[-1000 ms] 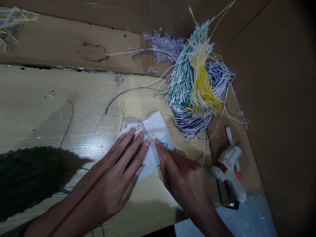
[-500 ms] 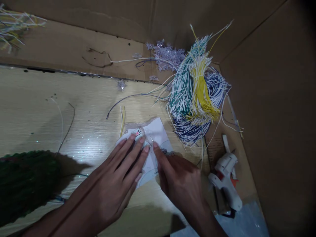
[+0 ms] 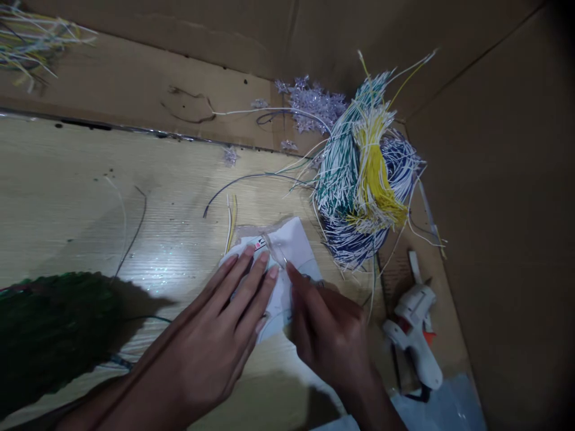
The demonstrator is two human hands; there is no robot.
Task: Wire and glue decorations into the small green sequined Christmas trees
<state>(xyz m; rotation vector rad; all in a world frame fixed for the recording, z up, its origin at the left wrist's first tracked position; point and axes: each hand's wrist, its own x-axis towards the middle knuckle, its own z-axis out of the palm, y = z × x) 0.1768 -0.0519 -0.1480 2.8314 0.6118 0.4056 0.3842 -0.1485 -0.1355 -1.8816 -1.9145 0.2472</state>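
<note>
A white paper sheet [image 3: 291, 245] lies flat on the bench [image 3: 67, 179], near the bench's far edge and just in front of a large bundle of wires. It carries small printed marks and a curved thin line, and a torn tan layer shows along its upper edge. A clear, glossy strip [image 3: 274, 249] sits on the sheet between the two hands, though its material is hard to tell. The left hand [image 3: 215, 332] lies open on the sheet's lower left part, its fingers [image 3: 251, 272] spread slightly and pressing flat. The right hand [image 3: 327, 338] is bunched at the sheet's right side, with its index fingertip [image 3: 290, 268] touching the paper beside the strip; whether it is clamped on anything cannot be told. The wire bundle [image 3: 359, 191] rises just beyond the sheet, in green-and-white, yellow and blue-and-white strands. Loose dark wire [image 3: 251, 178] and short yellow and white wires [image 3: 231, 230] lie on the bench nearby. Glittery lilac snowflake ornaments [image 3: 312, 105] rest behind the bundle against a cardboard wall [image 3: 485, 179]. A white hot glue gun [image 3: 413, 332] lies to the right on cardboard, and a dark green bristly mass [image 3: 54, 338] sits at the bench's left, beside the left forearm [image 3: 130, 392].
</note>
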